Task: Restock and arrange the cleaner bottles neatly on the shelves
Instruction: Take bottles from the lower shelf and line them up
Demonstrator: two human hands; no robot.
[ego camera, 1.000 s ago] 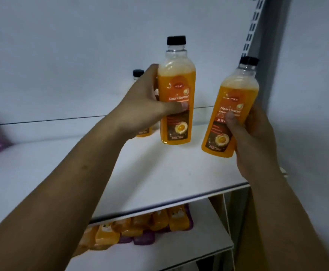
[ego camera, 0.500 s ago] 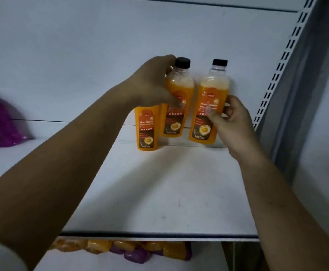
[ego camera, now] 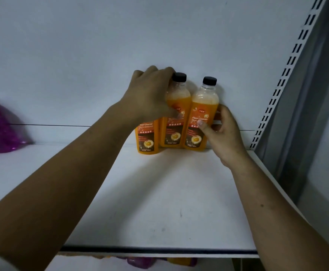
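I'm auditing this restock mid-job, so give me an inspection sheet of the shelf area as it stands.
Surface: white shelf, faint scuff marks.
Job's things: three orange floor cleaner bottles close together at the back: left bottle, its top hidden behind the hand; middle bottle and right bottle, both black-capped.
Clutter: purple pouch at far left, blurred.
Grippers: left hand grips the middle bottle; right hand grips the right bottle.
Cables: nothing seen.
Surroundings: white back panel; slotted upright at right; orange and purple packs on the shelf below.
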